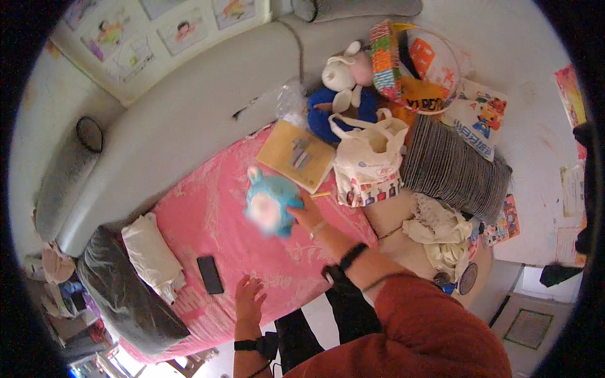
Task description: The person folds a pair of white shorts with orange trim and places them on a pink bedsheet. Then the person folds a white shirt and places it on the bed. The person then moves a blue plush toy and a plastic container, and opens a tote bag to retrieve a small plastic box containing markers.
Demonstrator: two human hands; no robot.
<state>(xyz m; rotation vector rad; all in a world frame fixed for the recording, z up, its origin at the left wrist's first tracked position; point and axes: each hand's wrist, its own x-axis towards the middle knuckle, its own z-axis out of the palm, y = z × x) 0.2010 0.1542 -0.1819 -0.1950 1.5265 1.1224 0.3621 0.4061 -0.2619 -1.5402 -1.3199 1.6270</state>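
My right hand (309, 216) grips the right side of a light-blue plush toy (282, 192). The toy has small ears and a pale, blurred front; whether it rests on the pink cover (220, 183) or hangs just over it, I cannot tell. Lower down, my left hand (249, 299) holds nothing, its fingers apart over the near edge of the cover. A black phone (210, 275) lies flat to the left of that hand. Just beyond the toy is a tan, flat book or folder (296, 155) with a grey picture on it.
To the right stand a white cloth bag (372, 157), a grey striped cushion (454, 167) and crumpled cream fabric (444, 236). Behind them are a white plush (343, 72) and a colourful woven basket (386, 60). A white pillow (151, 252) and dark cushion (120, 290) lie left.
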